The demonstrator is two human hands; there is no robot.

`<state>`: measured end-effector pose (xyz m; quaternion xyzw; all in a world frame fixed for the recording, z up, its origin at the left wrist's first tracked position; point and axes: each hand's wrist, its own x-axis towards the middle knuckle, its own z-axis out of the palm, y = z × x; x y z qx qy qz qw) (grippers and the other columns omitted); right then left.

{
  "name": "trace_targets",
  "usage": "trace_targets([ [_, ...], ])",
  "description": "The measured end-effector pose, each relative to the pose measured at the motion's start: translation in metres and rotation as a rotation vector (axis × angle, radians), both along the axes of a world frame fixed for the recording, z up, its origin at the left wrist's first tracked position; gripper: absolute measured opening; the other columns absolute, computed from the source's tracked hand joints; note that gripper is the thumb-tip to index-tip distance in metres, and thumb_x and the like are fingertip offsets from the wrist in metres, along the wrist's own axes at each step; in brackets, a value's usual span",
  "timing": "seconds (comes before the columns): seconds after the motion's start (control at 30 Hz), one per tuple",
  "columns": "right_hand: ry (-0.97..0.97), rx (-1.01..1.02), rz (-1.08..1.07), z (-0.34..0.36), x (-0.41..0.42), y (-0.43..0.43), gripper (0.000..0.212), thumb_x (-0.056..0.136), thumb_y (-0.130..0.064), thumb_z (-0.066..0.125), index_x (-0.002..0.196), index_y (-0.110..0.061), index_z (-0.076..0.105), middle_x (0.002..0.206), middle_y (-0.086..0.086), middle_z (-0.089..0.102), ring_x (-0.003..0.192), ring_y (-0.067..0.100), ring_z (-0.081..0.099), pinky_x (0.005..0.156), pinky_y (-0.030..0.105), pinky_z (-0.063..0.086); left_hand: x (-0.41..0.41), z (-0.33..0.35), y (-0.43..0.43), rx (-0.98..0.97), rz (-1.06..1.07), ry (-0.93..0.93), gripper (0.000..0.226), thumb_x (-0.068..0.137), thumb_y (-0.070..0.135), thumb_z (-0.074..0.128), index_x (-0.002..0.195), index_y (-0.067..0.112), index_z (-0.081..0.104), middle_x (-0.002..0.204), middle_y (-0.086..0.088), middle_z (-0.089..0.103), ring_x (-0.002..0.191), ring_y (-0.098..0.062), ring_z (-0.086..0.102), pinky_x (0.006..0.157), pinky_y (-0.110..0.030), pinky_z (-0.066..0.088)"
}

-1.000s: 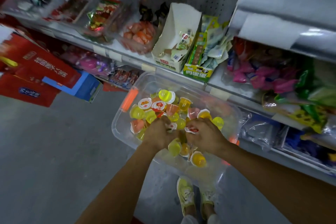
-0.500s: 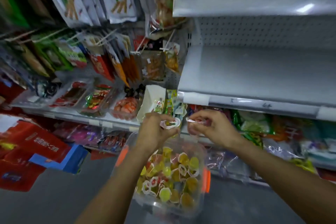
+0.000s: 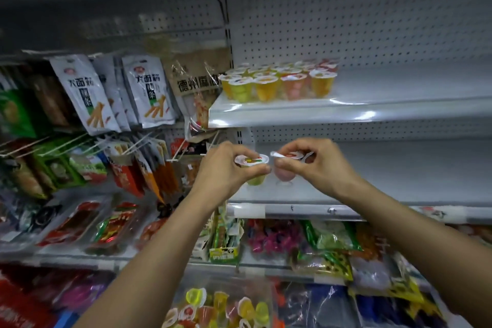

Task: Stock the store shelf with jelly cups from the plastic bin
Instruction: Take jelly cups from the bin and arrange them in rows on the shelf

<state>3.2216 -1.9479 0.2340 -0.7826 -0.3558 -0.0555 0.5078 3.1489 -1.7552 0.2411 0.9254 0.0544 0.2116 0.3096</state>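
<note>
Jelly cups [image 3: 251, 160] higher, at shelf [image 3: 399, 176] level

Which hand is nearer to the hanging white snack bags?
Left. The left hand, holding a green jelly cup, is below-right of the white snack bags; the right hand, holding a pink jelly cup, is farther right.

A shop aisle. Grey metal shelving [image 3: 399, 109] with a pegboard back [image 3: 372, 21] rises in tiers. Snack packets [image 3: 85, 93] hang on hooks to the left of the left hand [image 3: 226, 170]. A label strip [image 3: 292, 211] fronts the tier below the right hand [image 3: 319, 165]. Jelly cups [image 3: 277, 82] stand in rows on the tier above.
</note>
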Motion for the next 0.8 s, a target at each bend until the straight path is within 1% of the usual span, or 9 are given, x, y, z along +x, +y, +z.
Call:
trace_targets([
  [0.1,-0.081,0.021,-0.027,0.025,0.010,-0.018,0.014,0.078,-0.030,0.079,0.086,-0.020,0.076,0.076,-0.010,0.072,0.066,-0.004,0.062,0.061,0.009,0.042,0.011,0.026,-0.016,0.010,-0.023,-0.062,0.036,0.067,0.060,0.078,0.092,0.035,0.076,0.100,0.009,0.069,0.092,-0.009,0.063,0.080,-0.034,0.053],
  [0.17,-0.125,0.054,-0.063,0.042,0.022,-0.029,0.014,0.077,-0.034,0.078,0.085,-0.023,0.076,0.078,-0.008,0.072,0.071,0.001,0.063,0.065,0.017,0.048,0.020,0.044,-0.028,0.004,-0.034,-0.108,0.034,0.066,0.060,0.079,0.089,0.036,0.076,0.097,0.010,0.071,0.090,-0.007,0.064,0.080,-0.034,0.054],
  [0.23,-0.174,0.076,-0.118,0.059,0.038,-0.042,0.014,0.078,-0.037,0.077,0.084,-0.025,0.075,0.078,-0.007,0.072,0.071,0.005,0.062,0.067,0.022,0.049,0.031,0.062,-0.043,-0.022,-0.058,-0.158,0.032,0.065,0.061,0.079,0.086,0.036,0.076,0.091,0.016,0.071,0.086,-0.002,0.064,0.076,-0.030,0.054],
  [0.3,-0.185,0.097,-0.157,0.073,0.052,-0.052,0.017,0.078,-0.041,0.076,0.086,-0.025,0.075,0.080,-0.006,0.072,0.071,0.006,0.063,0.066,0.022,0.048,0.040,0.077,-0.054,-0.040,-0.083,-0.179,0.027,0.068,0.057,0.079,0.085,0.036,0.076,0.085,0.022,0.067,0.083,0.006,0.061,0.071,-0.019,0.050],
  [0.37,-0.181,0.099,-0.205,0.090,0.070,-0.066,0.019,0.078,-0.041,0.076,0.088,-0.025,0.074,0.081,-0.008,0.070,0.069,0.003,0.060,0.062,0.020,0.045,0.056,0.091,-0.064,-0.040,-0.080,-0.203,0.025,0.071,0.053,0.080,0.087,0.035,0.076,0.090,0.022,0.067,0.087,0.007,0.060,0.076,-0.017,0.048],
  [0.47,-0.152,0.087,-0.260,0.108,0.100,-0.086,0.014,0.079,-0.037,0.077,0.087,-0.028,0.070,0.083,-0.009,0.067,0.072,0.005,0.060,0.063,0.020,0.044,0.079,0.105,-0.076,-0.052,-0.069,-0.246,0.032,0.069,0.054,0.081,0.090,0.031,0.077,0.102,0.016,0.072,0.096,-0.003,0.064,0.090,-0.028,0.051],
  [0.63,-0.130,-0.024,-0.311,0.115,0.159,-0.097,0.015,0.078,-0.026,0.079,0.087,-0.020,0.069,0.083,-0.007,0.065,0.074,0.004,0.058,0.062,0.016,0.042,0.113,0.113,-0.085,-0.093,-0.042,-0.241,0.035,0.066,0.056,0.082,0.091,0.033,0.076,0.106,0.015,0.072,0.086,-0.010,0.067,0.086,-0.030,0.054],
  [0.73,-0.144,-0.114,-0.311,0.111,0.191,-0.092,0.013,0.080,-0.018,0.078,0.089,-0.015,0.068,0.089,0.000,0.066,0.067,0.000,0.055,0.049,0.002,0.035,0.128,0.113,-0.089,-0.110,-0.024,-0.237,0.035,0.066,0.056,0.082,0.090,0.032,0.076,0.107,0.014,0.072,0.080,-0.010,0.067,0.082,-0.028,0.054],
  [0.8,-0.149,-0.147,-0.292,0.107,0.207,-0.087,0.012,0.081,-0.019,0.077,0.087,-0.016,0.067,0.093,0.001,0.067,0.070,0.006,0.059,0.053,0.005,0.039,0.135,0.112,-0.092,-0.119,-0.014,-0.232,0.035,0.066,0.056,0.083,0.090,0.031,0.076,0.107,0.014,0.071,0.083,-0.011,0.068,0.084,-0.030,0.055],
])
